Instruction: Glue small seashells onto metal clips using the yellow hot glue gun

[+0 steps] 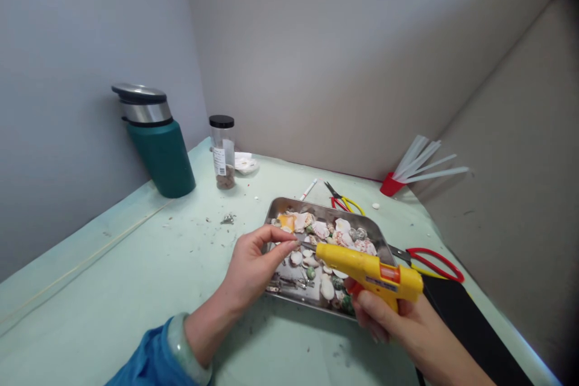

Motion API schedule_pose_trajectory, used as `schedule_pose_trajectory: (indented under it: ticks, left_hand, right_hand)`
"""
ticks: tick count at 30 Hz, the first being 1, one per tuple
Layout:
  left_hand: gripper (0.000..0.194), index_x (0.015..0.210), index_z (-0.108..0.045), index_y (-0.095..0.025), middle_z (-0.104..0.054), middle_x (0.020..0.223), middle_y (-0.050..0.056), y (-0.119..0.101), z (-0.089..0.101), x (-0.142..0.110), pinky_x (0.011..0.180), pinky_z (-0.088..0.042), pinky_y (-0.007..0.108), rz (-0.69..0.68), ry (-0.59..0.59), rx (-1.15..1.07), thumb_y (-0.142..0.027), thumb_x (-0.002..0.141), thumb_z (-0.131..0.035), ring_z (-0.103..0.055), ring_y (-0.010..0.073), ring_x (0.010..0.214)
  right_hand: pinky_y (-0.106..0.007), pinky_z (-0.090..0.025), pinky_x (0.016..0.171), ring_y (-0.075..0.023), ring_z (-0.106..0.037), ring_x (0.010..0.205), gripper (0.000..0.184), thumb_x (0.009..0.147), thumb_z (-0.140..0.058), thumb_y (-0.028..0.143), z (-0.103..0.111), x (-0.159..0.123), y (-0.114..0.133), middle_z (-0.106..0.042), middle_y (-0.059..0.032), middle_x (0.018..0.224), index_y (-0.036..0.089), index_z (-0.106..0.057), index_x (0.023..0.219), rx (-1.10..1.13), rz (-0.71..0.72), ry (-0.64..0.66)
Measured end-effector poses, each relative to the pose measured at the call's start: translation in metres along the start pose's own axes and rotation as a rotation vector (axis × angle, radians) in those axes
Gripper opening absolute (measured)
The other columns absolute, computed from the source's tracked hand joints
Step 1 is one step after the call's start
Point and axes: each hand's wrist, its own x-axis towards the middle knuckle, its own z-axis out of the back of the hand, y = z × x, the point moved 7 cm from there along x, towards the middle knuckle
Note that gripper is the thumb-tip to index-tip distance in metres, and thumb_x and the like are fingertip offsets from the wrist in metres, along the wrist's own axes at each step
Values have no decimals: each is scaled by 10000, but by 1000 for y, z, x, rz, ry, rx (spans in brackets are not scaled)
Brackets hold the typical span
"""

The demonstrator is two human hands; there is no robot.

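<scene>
My right hand (377,313) is wrapped round the handle of a yellow hot glue gun (357,262), its nozzle pointing left. At the nozzle's tip, my left hand (260,256) is closed in a pinch of thumb and forefinger; whatever small thing sits between them is too small to make out. Both hands are over a metal tray (289,297) of assorted seashells (320,229), white, orange, speckled and green. Several metal hair clips (294,282) lie in its near left part. The glue gun hides some of the shells on the right.
A teal bottle (160,157) and a clear jar (224,154) with a black lid stand at the back left. Behind the tray lie small pliers (346,202) and a white pen (308,189). Red-handled scissors (434,262) and a red cup (391,184) of glue sticks (425,160) are on the right.
</scene>
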Motion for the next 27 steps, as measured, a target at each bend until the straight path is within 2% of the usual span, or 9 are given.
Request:
schedule_pose_trajectory:
  ticks: [5, 11, 13, 21, 27]
  left_hand:
    - [76, 729, -684, -176, -702, 796, 32, 0, 0, 1, 776, -452, 288, -26, 6, 14, -250, 741, -678, -619, 175, 792]
    - [63, 729, -679, -174, -695, 795, 37, -2, 0, 1, 777, -450, 301, -48, 11, 31, -234, 744, -667, -617, 182, 795]
    - [67, 725, -678, -173, -695, 795, 39, -3, 0, 1, 781, -450, 304, -54, 11, 34, -236, 747, -665, -617, 182, 793]
    - [97, 721, -674, -170, -698, 783, 39, -3, -1, -1, 763, -460, 298, -20, 17, 39, -263, 750, -666, -618, 181, 778]
    - [124, 717, -673, -166, -698, 780, 41, -1, 1, -1, 746, -467, 283, -3, 2, 22, -287, 744, -678, -617, 176, 768]
  right_hand:
    - [-217, -350, 430, -91, -417, 465, 365, 789, -607, 511, 1, -1, 2, -537, 16, 570, 149, -625, 841, -80, -3, -22]
    - [-255, -501, 522, -181, -581, 615, 196, 790, -622, 401, 1, -3, 21, -633, -32, 702, 206, -646, 783, -301, 234, -7]
    - [-260, -519, 523, -194, -600, 626, 178, 797, -611, 386, 3, -3, 23, -649, -37, 725, 212, -651, 788, -353, 260, -25]
    - [-248, -537, 546, -188, -616, 631, 159, 819, -587, 354, -1, -4, 30, -649, -28, 716, 208, -646, 800, -412, 291, -17]
    - [-264, -499, 483, -212, -610, 625, 174, 808, -600, 364, 3, -3, 25, -589, -24, 651, 223, -575, 709, -409, 299, -52]
